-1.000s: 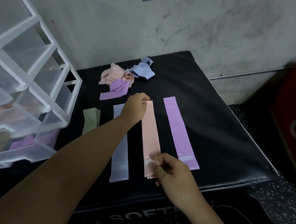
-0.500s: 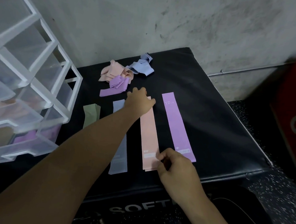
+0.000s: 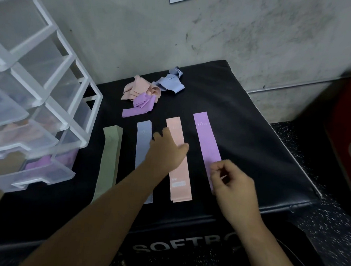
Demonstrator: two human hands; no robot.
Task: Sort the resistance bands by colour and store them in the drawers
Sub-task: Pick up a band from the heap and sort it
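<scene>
A clear plastic drawer unit [image 3: 49,96] was set at the left edge of the black padded box [image 3: 251,147]. Its lower drawers were pulled out, and purple material was seen in the bottom one.

Four resistance bands were laid flat side by side on the box top, each with its long axis running from the near edge toward the wall. From the left these were the green band [image 3: 108,161], the blue band [image 3: 143,145], the pink band [image 3: 179,182] and the purple band [image 3: 206,138].

A faint "0" was made out near the far end of the blue band and a faint "5" on the pink one. "10 LB" was printed at the far end of the purple band.

The left hand [image 3: 167,153] was laid across the blue and pink bands, its fingers [image 3: 166,132] stretched out, nothing gripped.

The right hand [image 3: 235,188] was held over the purple band's near end, fingers curled; whether the band was pinched could not be told.

A loose pile of bands [image 3: 144,92] was left near the far edge. "SOFTR" was read on the box's front.
</scene>
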